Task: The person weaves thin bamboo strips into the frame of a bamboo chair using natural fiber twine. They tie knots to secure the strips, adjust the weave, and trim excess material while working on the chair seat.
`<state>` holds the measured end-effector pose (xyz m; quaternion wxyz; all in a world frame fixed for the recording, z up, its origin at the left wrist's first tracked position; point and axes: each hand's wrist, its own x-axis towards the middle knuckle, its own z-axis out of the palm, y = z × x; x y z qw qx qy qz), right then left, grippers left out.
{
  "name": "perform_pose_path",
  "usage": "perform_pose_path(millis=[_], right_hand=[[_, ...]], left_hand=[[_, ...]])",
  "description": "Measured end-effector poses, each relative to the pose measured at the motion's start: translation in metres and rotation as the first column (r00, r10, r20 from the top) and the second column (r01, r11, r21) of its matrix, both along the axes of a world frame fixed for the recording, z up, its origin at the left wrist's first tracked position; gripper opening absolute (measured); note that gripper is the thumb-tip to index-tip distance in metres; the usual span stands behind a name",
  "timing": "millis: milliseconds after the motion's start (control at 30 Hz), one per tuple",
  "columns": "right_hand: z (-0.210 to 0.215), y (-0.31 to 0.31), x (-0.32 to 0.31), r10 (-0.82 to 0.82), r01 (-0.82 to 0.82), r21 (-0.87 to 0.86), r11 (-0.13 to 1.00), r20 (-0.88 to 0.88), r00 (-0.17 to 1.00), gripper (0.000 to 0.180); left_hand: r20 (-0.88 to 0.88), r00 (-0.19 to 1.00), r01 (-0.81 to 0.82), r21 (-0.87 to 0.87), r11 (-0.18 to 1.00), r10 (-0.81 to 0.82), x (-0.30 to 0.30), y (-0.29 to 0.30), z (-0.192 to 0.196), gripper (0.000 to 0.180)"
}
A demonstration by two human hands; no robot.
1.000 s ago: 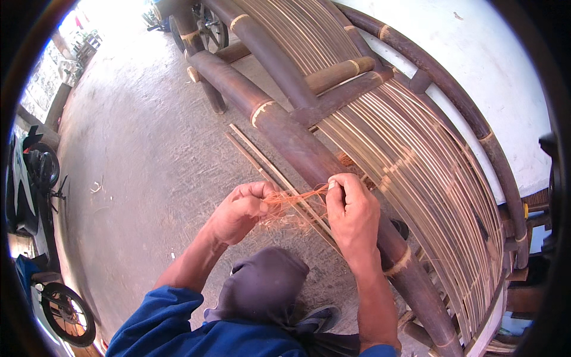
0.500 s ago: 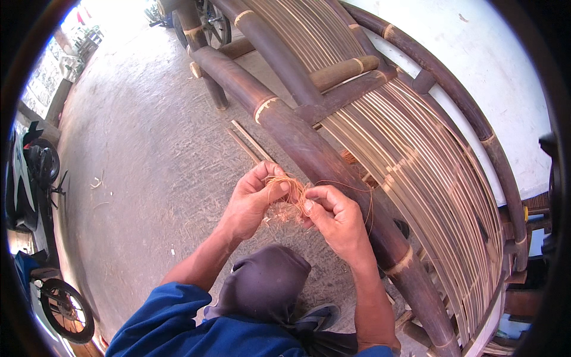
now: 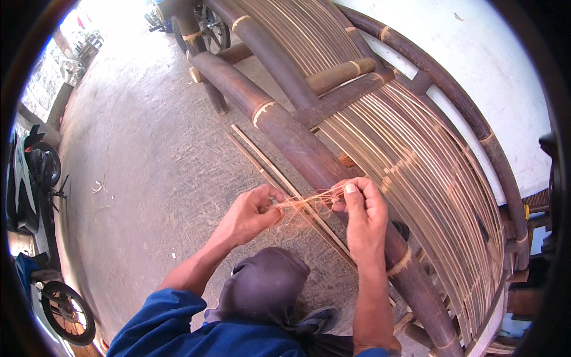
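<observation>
My left hand (image 3: 250, 214) and my right hand (image 3: 364, 213) pinch the two ends of a bundle of thin orange-brown fibre strands (image 3: 309, 203), stretched taut between them. They work just beside the thick dark bamboo front rail (image 3: 279, 128) of a bamboo bench. The right hand lies over that rail, thumb up. The bench seat of thin pale bamboo slats (image 3: 416, 160) curves away to the right. Blue sleeves cover my upper arms, and a dark cloth (image 3: 262, 285) hangs below my hands.
Two thin bamboo strips (image 3: 262, 163) lie on the concrete floor (image 3: 143, 178) along the rail. Motorbike wheels (image 3: 65, 309) and a parked bike (image 3: 35, 172) stand at the left edge. A white wall (image 3: 493, 77) rises behind the bench. A spoked wheel (image 3: 214, 30) sits far up.
My hands were close together with the fibres bunched between them. Now they have drawn apart, the right hand moving right over the rail, pulling the strands straight.
</observation>
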<state>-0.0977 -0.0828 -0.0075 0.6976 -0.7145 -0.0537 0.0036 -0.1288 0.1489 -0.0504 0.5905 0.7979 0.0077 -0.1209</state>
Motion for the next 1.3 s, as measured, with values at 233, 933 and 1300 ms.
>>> perform_pose_path(millis=[233, 933, 1300], right_hand=[[0.008, -0.017, 0.0, 0.189, -0.096, 0.535, 0.84, -0.122, 0.974, 0.017], [0.103, -0.101, -0.005, -0.041, 0.364, -0.82, 0.443, 0.387, 0.921, 0.023], [0.132, -0.176, 0.009, -0.241, 0.768, -0.627, 0.127, 0.732, 0.638, 0.029]], left_hand=[[-0.015, 0.965, -0.259, -0.229, 0.938, 0.263, 0.016, 0.022, -0.032, 0.017], [0.253, 0.905, -0.382, 0.132, 0.915, 0.342, 0.042, 0.103, -0.067, 0.03], [0.257, 0.88, -0.459, 0.238, 0.856, 0.4, 0.041, 0.094, -0.026, 0.029]])
